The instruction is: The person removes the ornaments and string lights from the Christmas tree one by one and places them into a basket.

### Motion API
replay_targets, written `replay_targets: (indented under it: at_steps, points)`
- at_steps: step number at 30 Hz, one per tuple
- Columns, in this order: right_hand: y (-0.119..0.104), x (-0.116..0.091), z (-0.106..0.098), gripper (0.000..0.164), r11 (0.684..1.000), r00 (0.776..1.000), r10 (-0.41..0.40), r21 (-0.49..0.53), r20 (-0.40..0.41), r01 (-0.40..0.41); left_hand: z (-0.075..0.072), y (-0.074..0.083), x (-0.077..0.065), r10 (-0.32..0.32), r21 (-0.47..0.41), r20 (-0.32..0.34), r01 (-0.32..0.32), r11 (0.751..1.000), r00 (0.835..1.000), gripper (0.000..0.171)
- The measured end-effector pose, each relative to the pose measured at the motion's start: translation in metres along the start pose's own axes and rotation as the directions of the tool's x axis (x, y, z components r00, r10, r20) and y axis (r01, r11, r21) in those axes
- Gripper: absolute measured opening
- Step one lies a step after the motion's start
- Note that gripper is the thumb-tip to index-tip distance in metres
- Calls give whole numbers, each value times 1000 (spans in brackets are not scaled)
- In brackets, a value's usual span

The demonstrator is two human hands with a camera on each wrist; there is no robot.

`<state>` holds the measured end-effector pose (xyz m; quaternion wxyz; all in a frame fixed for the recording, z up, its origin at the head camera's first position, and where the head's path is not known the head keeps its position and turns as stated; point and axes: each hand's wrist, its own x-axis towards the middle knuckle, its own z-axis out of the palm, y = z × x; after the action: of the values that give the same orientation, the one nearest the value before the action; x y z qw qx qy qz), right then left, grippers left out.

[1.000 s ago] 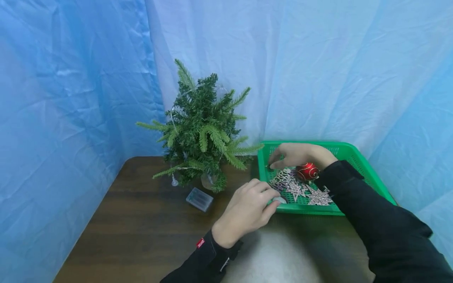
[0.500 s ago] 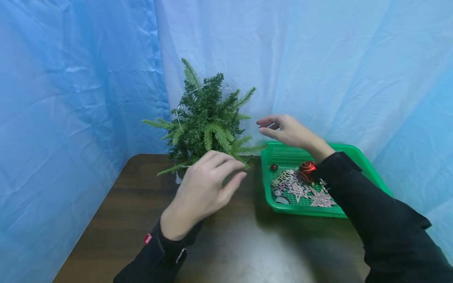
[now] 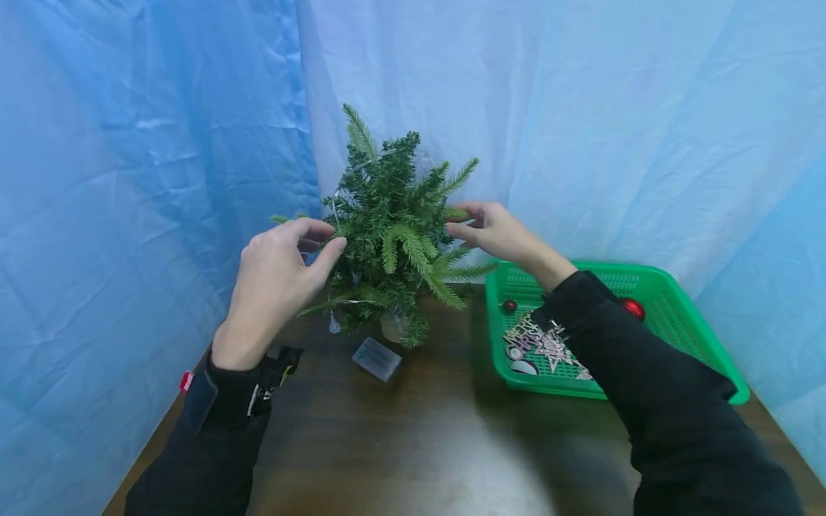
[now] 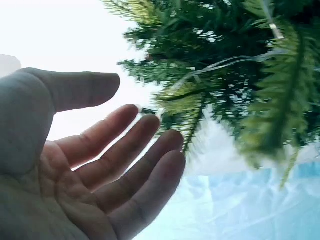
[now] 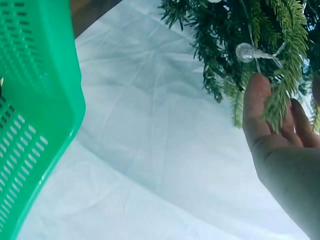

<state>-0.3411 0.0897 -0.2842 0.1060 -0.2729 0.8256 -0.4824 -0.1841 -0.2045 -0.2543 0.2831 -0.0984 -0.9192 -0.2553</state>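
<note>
A small artificial Christmas tree (image 3: 393, 236) stands on the table, a wire of clear bulb lights wound through its branches. My left hand (image 3: 277, 279) is at its left side, fingers bent loosely and thumb apart, holding nothing. In the left wrist view the fingertips (image 4: 172, 142) are close to a branch; whether they touch it I cannot tell. On the opposite side, my right hand (image 3: 493, 229) has its thumb and fingers parted around a light green branch tip (image 5: 282, 95). A clear bulb (image 5: 246, 52) hangs just above that thumb in the right wrist view.
A green basket (image 3: 703, 337) at the right holds a small red ball (image 3: 509, 306), a larger red ball (image 3: 634, 309), glittery star ornaments (image 3: 552, 349) and a lettered ornament (image 3: 524, 333). A see-through rectangular box (image 3: 377, 359) lies before the tree. Blue curtains (image 3: 581, 129) surround the table.
My right hand has come up out of the basket and left to the tree's right side. My left hand has gone from the basket's near edge to the tree's left side.
</note>
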Motion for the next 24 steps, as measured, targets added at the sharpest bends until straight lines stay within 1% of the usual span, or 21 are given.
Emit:
replay_targets:
  at_steps: [2, 4, 8, 11, 18, 24]
  points:
    - [0, 1, 1, 57, 998, 1000, 11, 61, -1, -11, 1, -3, 2, -42, -1, 56, 42, 999, 998, 34]
    - [-1, 2, 2, 57, 994, 1000, 21, 108, -2, -21, 3, -6, 3, -69, 12, 97, 69, 998, 993, 37]
    - [-1, 4, 3, 56, 989, 999, 34, 148, -7, -32, 6, -10, 6, -102, 41, 146, 97, 994, 984, 44]
    - [-3, 5, 4, 56, 987, 999, 45, 157, -10, -43, 9, -13, 9, -112, 48, 148, 106, 993, 983, 45]
    - [-7, 7, 9, 56, 985, 999, 40, 170, -19, -36, 18, -17, 14, -125, 66, 115, 118, 991, 986, 40]
    - [-7, 10, 13, 57, 982, 998, 43, 185, -45, -34, 24, -17, 16, -150, 67, 119, 143, 987, 981, 41]
